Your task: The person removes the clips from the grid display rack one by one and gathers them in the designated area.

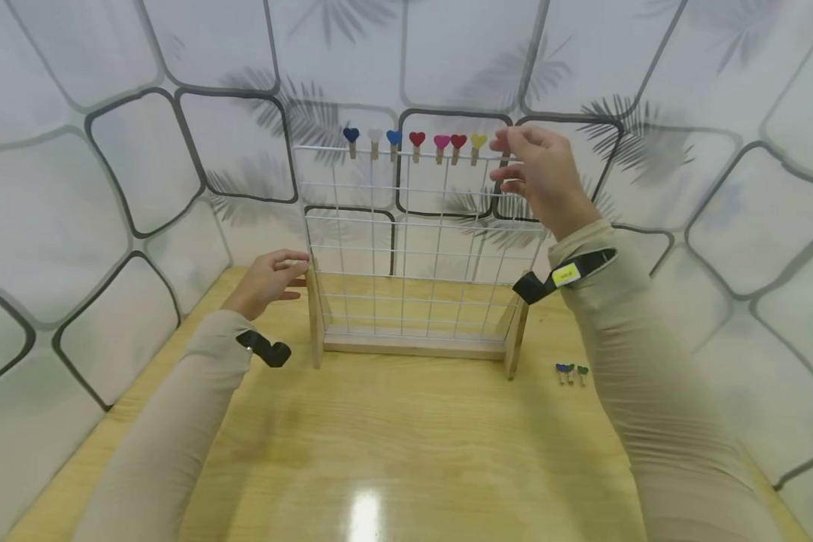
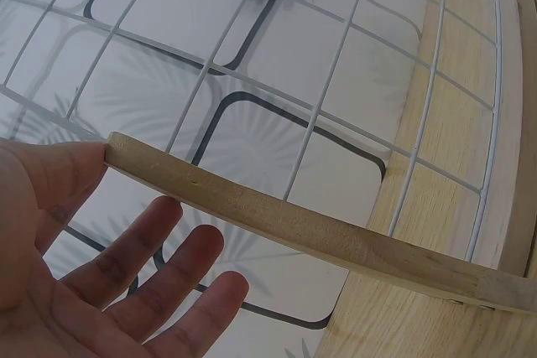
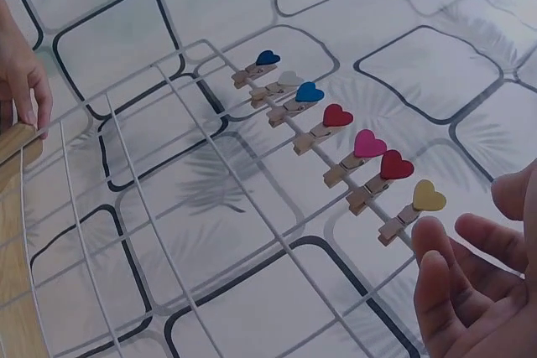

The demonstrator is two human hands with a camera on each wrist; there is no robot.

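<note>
A white wire grid (image 1: 420, 218) stands upright in a wooden stand (image 1: 413, 345). Along its top wire sit several small clothespins with hearts, ending at the right with a yellow-heart clothespin (image 3: 411, 207) beside a red-heart clothespin (image 3: 382, 180). My right hand (image 1: 535, 169) is at the grid's upper right corner, fingers loosely bent and parted, holding nothing, fingertips close to the yellow heart. My left hand (image 1: 271, 278) pinches the top end of the stand's left leg (image 2: 252, 207) between thumb and forefinger; its other fingers extend free below.
Several more heart clothespins (image 1: 570, 373), blue and green, lie on the wooden table (image 1: 406, 436) to the right of the stand. Patterned wall panels (image 1: 129, 173) with dark outlines and leaf prints enclose the table at the back and sides.
</note>
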